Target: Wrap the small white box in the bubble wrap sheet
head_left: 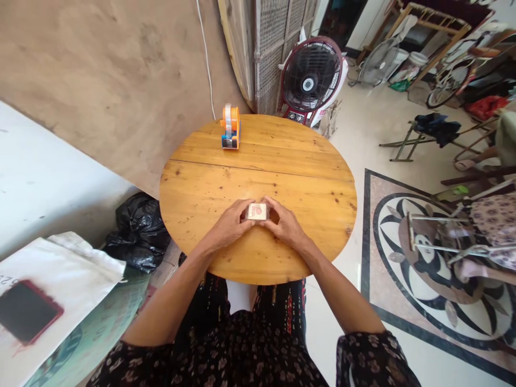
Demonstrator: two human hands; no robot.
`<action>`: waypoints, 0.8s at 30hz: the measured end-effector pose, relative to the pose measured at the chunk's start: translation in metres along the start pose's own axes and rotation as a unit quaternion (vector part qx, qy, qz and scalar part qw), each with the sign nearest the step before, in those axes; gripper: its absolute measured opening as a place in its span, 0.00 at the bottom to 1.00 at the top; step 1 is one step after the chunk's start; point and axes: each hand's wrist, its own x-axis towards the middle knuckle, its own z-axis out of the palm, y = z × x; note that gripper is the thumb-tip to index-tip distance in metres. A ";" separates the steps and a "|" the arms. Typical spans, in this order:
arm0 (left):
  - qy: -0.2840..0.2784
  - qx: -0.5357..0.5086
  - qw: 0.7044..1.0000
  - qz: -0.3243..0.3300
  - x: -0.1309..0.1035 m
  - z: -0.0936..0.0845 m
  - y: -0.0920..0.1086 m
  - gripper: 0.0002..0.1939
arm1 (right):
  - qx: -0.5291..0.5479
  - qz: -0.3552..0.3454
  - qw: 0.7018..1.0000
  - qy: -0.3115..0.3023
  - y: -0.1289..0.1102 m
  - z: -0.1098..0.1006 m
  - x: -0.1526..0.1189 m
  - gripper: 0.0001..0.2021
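Observation:
A small pale box with a reddish print [257, 211] is held between my two hands near the front middle of the round wooden table. My left hand [235, 220] grips its left side, thumb toward me and fingers on the far side. On the right side, my right hand [282, 219] holds it the same way. The box's printed face points up. An orange and blue tape dispenser [230, 128] with a roll of clear tape stands at the table's far left edge, away from both hands.
The round wooden table [258, 258] stands before my lap. Behind it is a fan [309, 80]. A black plastic bag [141, 228] lies left of the table, and a white sack [68, 269] is at the far left. Folding stools [409, 142] stand at right.

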 end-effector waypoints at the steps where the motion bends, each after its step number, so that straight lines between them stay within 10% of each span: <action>1: -0.006 0.005 1.000 0.004 0.003 0.000 -0.001 0.26 | -0.015 0.001 1.000 0.005 0.000 0.001 0.000 0.32; 13: 0.009 0.065 0.998 -0.013 -0.026 -0.017 -0.017 0.37 | -0.009 0.064 0.997 -0.035 -0.006 -0.039 -0.034 0.41; 24: 0.001 0.005 1.000 -0.002 -0.003 -0.003 -0.005 0.37 | -0.008 0.013 0.998 -0.056 0.002 -0.020 -0.003 0.44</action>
